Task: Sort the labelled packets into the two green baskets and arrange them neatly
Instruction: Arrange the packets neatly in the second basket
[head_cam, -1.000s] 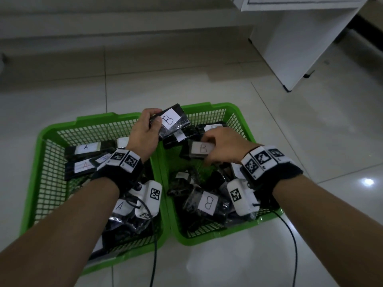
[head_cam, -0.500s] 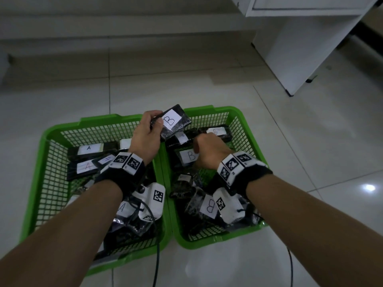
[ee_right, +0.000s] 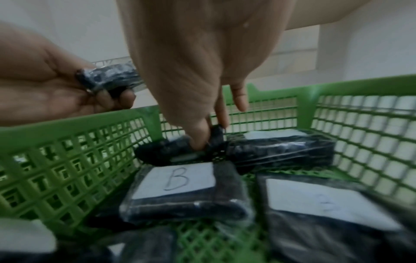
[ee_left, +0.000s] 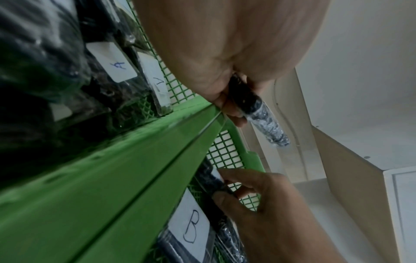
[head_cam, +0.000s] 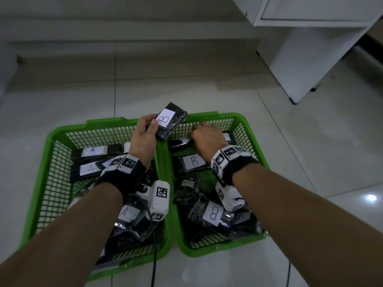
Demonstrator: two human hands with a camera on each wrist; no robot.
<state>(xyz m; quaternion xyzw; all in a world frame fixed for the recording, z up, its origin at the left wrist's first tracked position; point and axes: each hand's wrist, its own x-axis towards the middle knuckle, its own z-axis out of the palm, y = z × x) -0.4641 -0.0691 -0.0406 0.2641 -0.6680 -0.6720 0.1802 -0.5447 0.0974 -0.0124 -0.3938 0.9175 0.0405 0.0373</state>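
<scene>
Fingers (ee_right: 200,137) of my right hand (head_cam: 207,137) curl down onto a dark packet (ee_right: 171,153) at the far end of the right basket (head_cam: 251,137), pinching its wrapped end between thumb and forefinger. It sits under my palm, touching a second packet (ee_right: 281,151) to its right along the far wall. Just nearer lies a flat packet marked B (head_cam: 193,163), apart from the hand.

My left hand (head_cam: 145,137) grips another B packet (head_cam: 171,121) by its near end, thumb on the label edge, holding it above the shared rims of the left basket (head_cam: 51,146) and the right one. That one belongs on the right, I judge.

These packets look light, soft and slightly squashy inside glossy film, so I expect them to slip and crumple if squeezed at a loose end. I would take each across its short sides, mid-body, clear of the label. Packets marked A (head_cam: 93,151) lie in the left basket's far end.
</scene>
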